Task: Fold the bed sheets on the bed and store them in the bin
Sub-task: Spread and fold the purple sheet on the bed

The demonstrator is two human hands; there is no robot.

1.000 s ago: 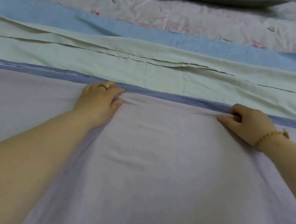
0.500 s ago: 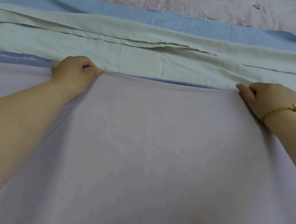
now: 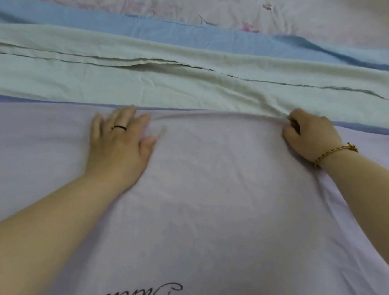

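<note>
Head view: on the bed point(image 3: 306, 13), the lavender sheet point(image 3: 218, 204) has its far edge pressed by the flat left hand point(image 3: 119, 142) and apparently pinched by the right hand point(image 3: 311, 133). Edge-aligning step; next, smooth, then fold again.

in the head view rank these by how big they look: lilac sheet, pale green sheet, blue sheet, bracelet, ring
1. lilac sheet, fills most of the frame, though it is also nearest the camera
2. pale green sheet
3. blue sheet, only a strip shows
4. bracelet
5. ring
</note>
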